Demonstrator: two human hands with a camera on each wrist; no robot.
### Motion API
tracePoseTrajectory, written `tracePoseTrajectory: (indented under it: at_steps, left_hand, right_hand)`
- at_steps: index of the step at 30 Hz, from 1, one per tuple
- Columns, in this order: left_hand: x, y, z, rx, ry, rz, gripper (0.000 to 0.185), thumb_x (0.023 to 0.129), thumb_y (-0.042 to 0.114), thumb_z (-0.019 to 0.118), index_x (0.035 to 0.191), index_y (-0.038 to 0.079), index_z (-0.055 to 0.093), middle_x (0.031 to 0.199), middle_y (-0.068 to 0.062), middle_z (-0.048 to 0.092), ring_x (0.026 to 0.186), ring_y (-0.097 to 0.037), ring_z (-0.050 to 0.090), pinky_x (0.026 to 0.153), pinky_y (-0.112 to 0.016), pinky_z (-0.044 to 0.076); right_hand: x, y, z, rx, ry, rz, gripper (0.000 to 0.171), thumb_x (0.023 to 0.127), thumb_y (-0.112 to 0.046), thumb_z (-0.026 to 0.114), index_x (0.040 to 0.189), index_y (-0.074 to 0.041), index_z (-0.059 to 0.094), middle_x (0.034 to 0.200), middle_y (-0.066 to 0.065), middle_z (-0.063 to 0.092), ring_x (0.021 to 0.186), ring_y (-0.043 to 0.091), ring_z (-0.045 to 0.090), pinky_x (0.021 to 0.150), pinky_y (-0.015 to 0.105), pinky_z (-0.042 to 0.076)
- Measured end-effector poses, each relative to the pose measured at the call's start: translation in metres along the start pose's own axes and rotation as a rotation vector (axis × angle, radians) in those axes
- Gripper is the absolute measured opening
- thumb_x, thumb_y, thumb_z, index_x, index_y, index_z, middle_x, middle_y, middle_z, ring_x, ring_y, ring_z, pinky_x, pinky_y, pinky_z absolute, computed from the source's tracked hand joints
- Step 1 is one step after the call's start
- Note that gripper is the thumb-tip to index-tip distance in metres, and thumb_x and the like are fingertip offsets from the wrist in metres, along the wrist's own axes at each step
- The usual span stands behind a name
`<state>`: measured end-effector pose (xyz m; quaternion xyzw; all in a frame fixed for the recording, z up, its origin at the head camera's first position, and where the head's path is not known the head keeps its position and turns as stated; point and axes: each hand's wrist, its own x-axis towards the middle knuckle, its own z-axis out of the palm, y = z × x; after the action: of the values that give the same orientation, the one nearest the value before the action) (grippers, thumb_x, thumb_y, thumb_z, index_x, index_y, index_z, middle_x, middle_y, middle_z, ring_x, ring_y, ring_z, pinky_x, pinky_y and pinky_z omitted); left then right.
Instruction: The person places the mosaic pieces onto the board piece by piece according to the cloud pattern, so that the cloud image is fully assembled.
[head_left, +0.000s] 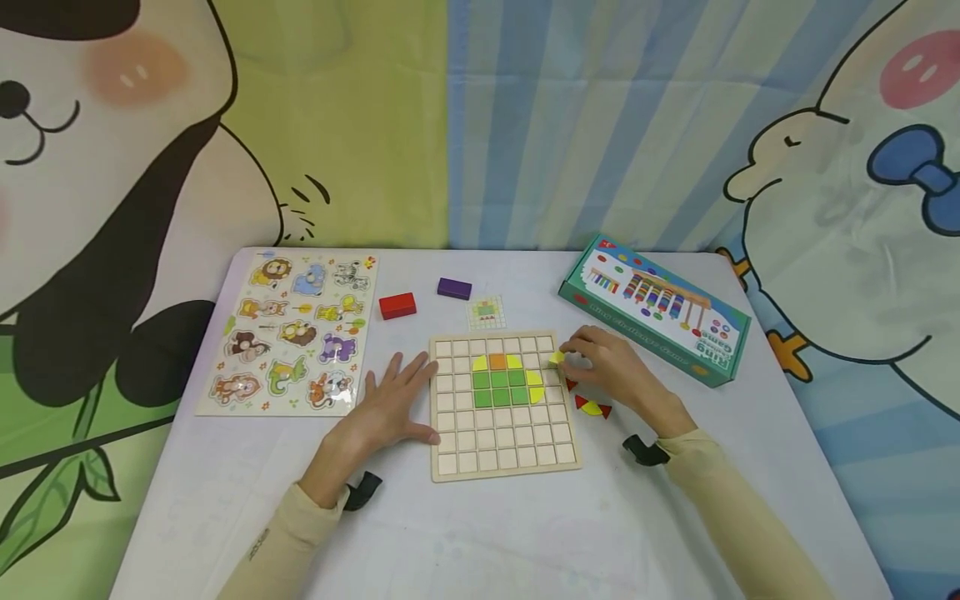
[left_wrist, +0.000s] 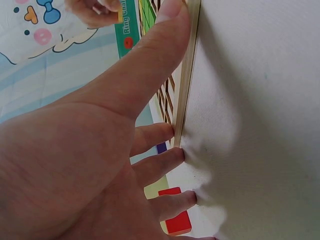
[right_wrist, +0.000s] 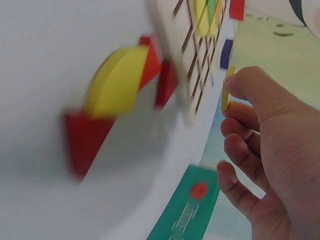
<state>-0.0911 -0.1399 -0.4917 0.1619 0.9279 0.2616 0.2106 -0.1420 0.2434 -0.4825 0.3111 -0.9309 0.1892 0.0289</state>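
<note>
A wooden grid board (head_left: pixel 504 450) lies on the white table, with green, yellow and orange tiles (head_left: pixel 501 379) set in its upper rows. My left hand (head_left: pixel 390 404) lies flat beside the board's left edge (left_wrist: pixel 186 85), fingers straight and touching the frame. My right hand (head_left: pixel 607 367) sits at the board's upper right corner and pinches a small yellow piece (head_left: pixel 556 357) (right_wrist: pixel 227 90) between thumb and forefinger. Loose red and yellow pieces (head_left: pixel 591 407) (right_wrist: pixel 112 85) lie on the table just right of the board.
An animal peg puzzle (head_left: pixel 292 333) lies at the left. A red block (head_left: pixel 397 305), a purple block (head_left: pixel 454 288) and a small pattern card (head_left: pixel 486 312) sit behind the board. A green game box (head_left: pixel 656 307) lies at the back right.
</note>
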Motion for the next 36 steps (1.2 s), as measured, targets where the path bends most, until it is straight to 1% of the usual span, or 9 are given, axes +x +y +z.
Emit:
tracePoseTrajectory:
  at_steps: [6, 9, 12, 15, 20, 28, 36]
  left_hand:
    - [0.001, 0.001, 0.002, 0.001, -0.005, 0.002, 0.118, 0.067, 0.041, 0.093, 0.161, 0.013, 0.028, 0.171, -0.011, 0.015, 0.156, -0.047, 0.0, 0.114, -0.08, 0.0]
    - [0.001, 0.001, 0.003, 0.002, -0.008, 0.003, 0.118, 0.067, 0.042, 0.092, 0.161, 0.014, 0.028, 0.171, -0.01, 0.015, 0.157, -0.046, 0.0, 0.114, -0.08, 0.0]
    - [0.001, 0.0, 0.003, 0.004, -0.009, 0.01, 0.118, 0.068, 0.043, 0.092, 0.161, 0.013, 0.027, 0.171, -0.01, 0.015, 0.157, -0.046, 0.0, 0.114, -0.081, 0.0]
    - [0.001, 0.001, 0.002, 0.011, -0.008, 0.02, 0.117, 0.068, 0.044, 0.091, 0.161, 0.013, 0.027, 0.171, -0.011, 0.015, 0.156, -0.047, 0.001, 0.113, -0.081, 0.001]
    - [0.001, 0.001, 0.0, 0.021, -0.007, 0.021, 0.117, 0.068, 0.045, 0.091, 0.161, 0.013, 0.027, 0.171, -0.011, 0.015, 0.156, -0.047, 0.001, 0.113, -0.082, 0.002]
    - [0.001, 0.0, 0.0, 0.029, -0.009, 0.012, 0.118, 0.068, 0.045, 0.091, 0.162, 0.013, 0.027, 0.171, -0.01, 0.015, 0.157, -0.046, 0.001, 0.114, -0.081, 0.002]
    - [-0.003, -0.001, -0.002, 0.021, -0.001, 0.017, 0.116, 0.07, 0.045, 0.09, 0.162, 0.013, 0.026, 0.171, -0.01, 0.015, 0.157, -0.046, 0.001, 0.114, -0.08, 0.003]
  right_hand:
    - [0.035, -0.032, 0.019, 0.029, -0.018, -0.134, 0.024, 0.088, -0.023, 0.081, 0.106, -0.009, 0.077, 0.104, 0.004, 0.067, 0.091, 0.015, 0.063, 0.078, 0.031, 0.059]
    - [0.049, -0.048, 0.03, 0.028, -0.008, -0.207, 0.023, 0.087, -0.023, 0.081, 0.104, -0.008, 0.078, 0.1, 0.003, 0.068, 0.087, 0.014, 0.063, 0.074, 0.029, 0.058]
    - [0.06, -0.062, 0.04, 0.021, 0.009, -0.274, 0.022, 0.086, -0.023, 0.082, 0.103, -0.008, 0.078, 0.098, 0.002, 0.069, 0.084, 0.013, 0.063, 0.073, 0.028, 0.057]
    - [0.066, -0.072, 0.049, 0.02, 0.008, -0.316, 0.022, 0.087, -0.024, 0.081, 0.103, -0.008, 0.078, 0.098, 0.002, 0.069, 0.084, 0.013, 0.063, 0.073, 0.027, 0.056]
    - [0.072, -0.081, 0.059, 0.013, -0.022, -0.322, 0.025, 0.088, -0.028, 0.08, 0.106, -0.01, 0.078, 0.1, 0.001, 0.068, 0.087, 0.012, 0.063, 0.076, 0.027, 0.056]
    - [0.074, -0.085, 0.066, -0.007, -0.091, -0.287, 0.026, 0.093, -0.032, 0.075, 0.109, -0.012, 0.078, 0.103, -0.001, 0.066, 0.088, 0.011, 0.059, 0.077, 0.027, 0.054]
    - [0.076, -0.088, 0.066, -0.024, -0.101, -0.288, 0.027, 0.093, -0.032, 0.074, 0.111, -0.013, 0.077, 0.104, -0.001, 0.067, 0.091, 0.012, 0.06, 0.083, 0.029, 0.055]
